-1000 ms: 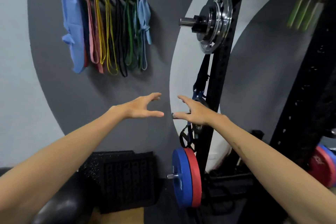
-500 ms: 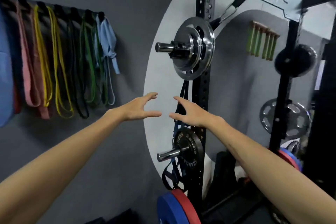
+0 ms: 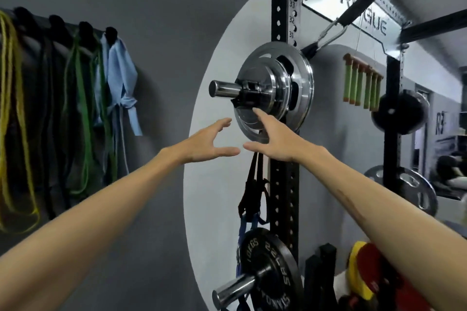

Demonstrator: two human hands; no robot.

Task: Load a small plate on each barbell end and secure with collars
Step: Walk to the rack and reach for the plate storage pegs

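Both hands were raised in front of a black perforated steel rack upright [image 3: 284, 184], fingers spread and holding nothing. The left hand [image 3: 202, 144] was open, its thumb stretched out toward the right and its fingers angled up toward the plates. The right hand [image 3: 275, 144] was likewise open, with its forefinger tip lying over the lower face of the small chrome weight plates [image 3: 278, 88]; whether it actually touched the metal could not be told. The two thumbs pointed at each other, close but apart.

The chrome plates sat stacked on a short polished steel storage peg [image 3: 222, 88] sticking out from the upright, the smaller discs in front of a larger slotted one. A black clamp collar [image 3: 249, 94] gripped the peg just in front of them.

Lower on the same upright, a black iron plate marked 10KGS [image 3: 270, 270] hung on another steel peg [image 3: 232, 290], with black and blue straps [image 3: 252, 197] dangling between the two pegs. To the left, looped resistance bands in yellow, green, black and pale blue [image 3: 83, 98] hung from hooks on the grey wall. Red and yellow plates [image 3: 366, 270] showed at the lower right, partly hidden by the right forearm.
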